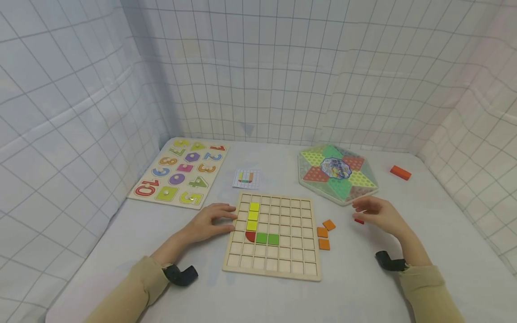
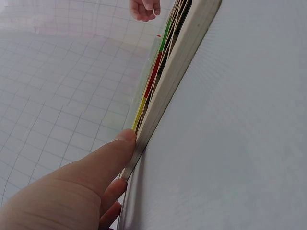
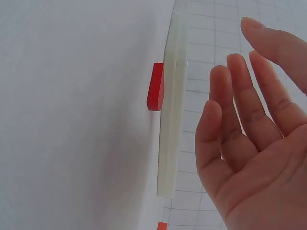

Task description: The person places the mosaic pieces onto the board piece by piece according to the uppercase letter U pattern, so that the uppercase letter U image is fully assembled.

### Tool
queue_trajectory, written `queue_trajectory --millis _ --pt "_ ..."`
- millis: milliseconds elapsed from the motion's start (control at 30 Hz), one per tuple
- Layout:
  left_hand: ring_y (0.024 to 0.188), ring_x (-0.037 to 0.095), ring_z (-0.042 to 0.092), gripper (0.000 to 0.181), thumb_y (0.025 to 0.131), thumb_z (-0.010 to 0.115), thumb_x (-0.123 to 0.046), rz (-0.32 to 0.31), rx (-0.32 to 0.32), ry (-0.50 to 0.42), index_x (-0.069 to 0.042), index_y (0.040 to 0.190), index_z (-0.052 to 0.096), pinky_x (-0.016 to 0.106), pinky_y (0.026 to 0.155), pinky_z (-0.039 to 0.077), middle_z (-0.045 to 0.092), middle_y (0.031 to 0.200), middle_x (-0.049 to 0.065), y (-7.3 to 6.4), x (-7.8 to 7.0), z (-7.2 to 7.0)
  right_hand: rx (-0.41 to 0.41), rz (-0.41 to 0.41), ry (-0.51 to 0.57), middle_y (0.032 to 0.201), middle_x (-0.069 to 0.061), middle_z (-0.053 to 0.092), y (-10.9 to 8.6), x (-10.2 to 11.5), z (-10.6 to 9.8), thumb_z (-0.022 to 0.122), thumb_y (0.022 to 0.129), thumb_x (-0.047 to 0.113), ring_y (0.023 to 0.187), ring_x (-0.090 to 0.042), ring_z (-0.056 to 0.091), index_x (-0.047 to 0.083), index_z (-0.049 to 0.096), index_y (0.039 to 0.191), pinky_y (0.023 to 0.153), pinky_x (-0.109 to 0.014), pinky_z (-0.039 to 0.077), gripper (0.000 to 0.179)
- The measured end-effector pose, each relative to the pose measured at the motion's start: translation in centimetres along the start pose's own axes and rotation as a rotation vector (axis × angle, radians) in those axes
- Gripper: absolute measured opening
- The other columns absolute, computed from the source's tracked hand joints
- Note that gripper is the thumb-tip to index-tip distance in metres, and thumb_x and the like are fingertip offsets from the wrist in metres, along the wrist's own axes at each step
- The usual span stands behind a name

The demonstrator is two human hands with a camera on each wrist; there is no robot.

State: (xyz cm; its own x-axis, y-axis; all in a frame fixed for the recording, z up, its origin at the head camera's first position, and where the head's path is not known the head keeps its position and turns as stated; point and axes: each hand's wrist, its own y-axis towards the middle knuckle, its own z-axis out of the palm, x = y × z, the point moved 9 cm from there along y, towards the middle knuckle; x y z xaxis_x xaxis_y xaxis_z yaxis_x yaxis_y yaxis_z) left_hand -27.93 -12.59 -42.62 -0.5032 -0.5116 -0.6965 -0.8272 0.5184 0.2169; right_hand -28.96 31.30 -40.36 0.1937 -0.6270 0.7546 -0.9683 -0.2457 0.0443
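Note:
A wooden grid board (image 1: 284, 265) lies in the middle of the table. It holds three yellow squares (image 1: 252, 216) in a column, a red quarter-round piece (image 1: 251, 236) below them, and two green squares (image 1: 267, 238) to its right. My left hand (image 1: 211, 222) rests at the board's left edge, its thumb (image 2: 108, 155) against the rim. On the right, my right hand (image 1: 378, 215) hovers by a small red piece (image 3: 155, 87) lying on the table; its fingers are spread, relaxed and hold nothing. Three orange squares (image 1: 324, 244) lie between this hand and the board.
Behind the board lies a pattern card (image 1: 247, 179). A number-and-shape puzzle board (image 1: 190, 168) is at the back left, a Chinese checkers box (image 1: 337, 172) at the back right. An orange-red block (image 1: 400, 172) lies farther right. Grid-patterned cloth walls (image 1: 266, 80) enclose the table.

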Motion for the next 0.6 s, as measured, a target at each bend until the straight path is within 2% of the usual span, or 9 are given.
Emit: queue_trajectory --millis 233,600 --pt "0.129 0.027 0.039 0.035 0.081 0.073 -0.035 -0.006 0.001 0.003 -0.018 0.112 0.07 0.049 0.107 0.029 0.054 0.133 0.002 -0.1 0.0 0.0 0.019 0.017 -0.008 0.109 -0.015 0.064 0.0 -0.6 0.0 0.07 0.086 0.024 0.095 -0.013 0.059 0.002 0.061 0.116 0.078 -0.021 0.05 0.039" --pt "0.13 0.026 0.039 0.037 0.081 0.072 -0.039 0.006 0.0 0.006 -0.02 0.112 0.07 0.05 0.107 0.029 0.055 0.132 0.001 0.0 0.1 0.1 0.043 0.041 0.006 0.113 -0.019 0.062 -0.1 -1.2 0.0 0.069 0.086 0.019 0.102 -0.03 0.058 -0.002 0.059 0.118 0.076 -0.022 0.051 0.04"
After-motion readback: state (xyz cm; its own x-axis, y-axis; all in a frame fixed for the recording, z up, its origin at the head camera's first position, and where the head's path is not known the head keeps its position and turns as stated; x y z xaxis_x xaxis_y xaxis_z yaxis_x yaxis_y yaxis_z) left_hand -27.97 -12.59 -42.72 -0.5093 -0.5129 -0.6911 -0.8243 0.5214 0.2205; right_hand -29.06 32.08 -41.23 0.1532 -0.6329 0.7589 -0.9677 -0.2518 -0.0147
